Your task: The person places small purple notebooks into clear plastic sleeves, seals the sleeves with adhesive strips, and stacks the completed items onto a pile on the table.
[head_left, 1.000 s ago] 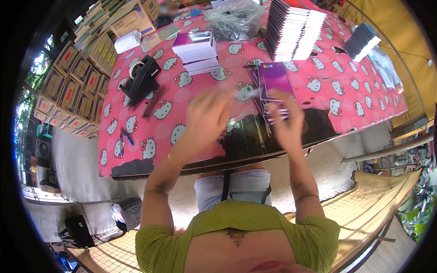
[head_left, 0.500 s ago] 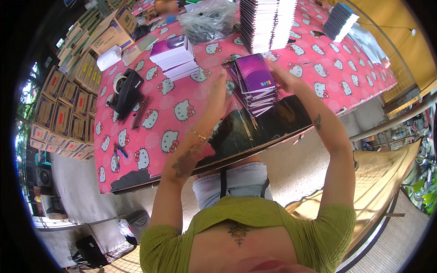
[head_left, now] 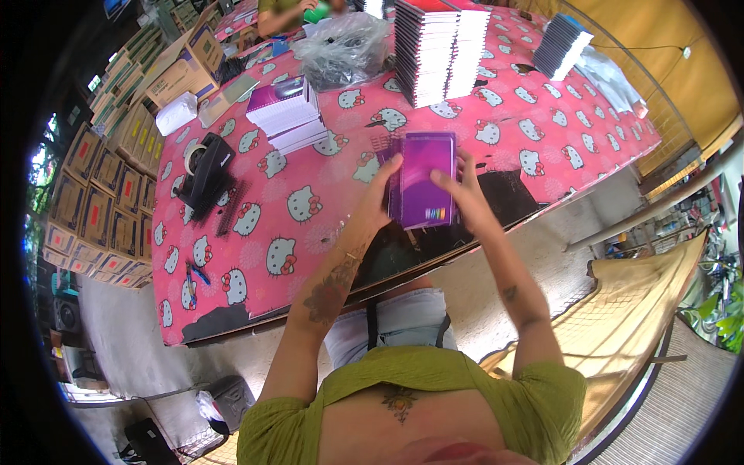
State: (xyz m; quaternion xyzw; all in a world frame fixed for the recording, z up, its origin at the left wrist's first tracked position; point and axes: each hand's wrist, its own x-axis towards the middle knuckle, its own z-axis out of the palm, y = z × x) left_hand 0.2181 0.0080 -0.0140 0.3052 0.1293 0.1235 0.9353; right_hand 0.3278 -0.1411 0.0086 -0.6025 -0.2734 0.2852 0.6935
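A stack of purple notebooks (head_left: 425, 174) stands near the table's front edge, its top cover facing up. Against its left side rests my left hand (head_left: 381, 190), closed on the stack with the thumb along the edge. My right hand (head_left: 466, 192) grips the opposite side, thumb on the top cover and fingers around the right edge. Black binding wire (head_left: 385, 146) shows at the stack's far left corner. Whether the stack's underside touches the table is hidden.
Another pile of purple notebooks (head_left: 285, 112) sits left, near a black tape dispenser (head_left: 208, 172) and blue pliers (head_left: 198, 273). Beyond are tall notebook stacks (head_left: 438, 50), a clear plastic bag (head_left: 341, 50) and a dark-bound stack (head_left: 562, 46). Cartons (head_left: 101, 186) stand left; another person's hand (head_left: 288, 17) shows far off.
Both my hands have closed in on the purple notebook stack from its sides. The stack now looks squarer and sits nearer me. The view has shifted slightly.
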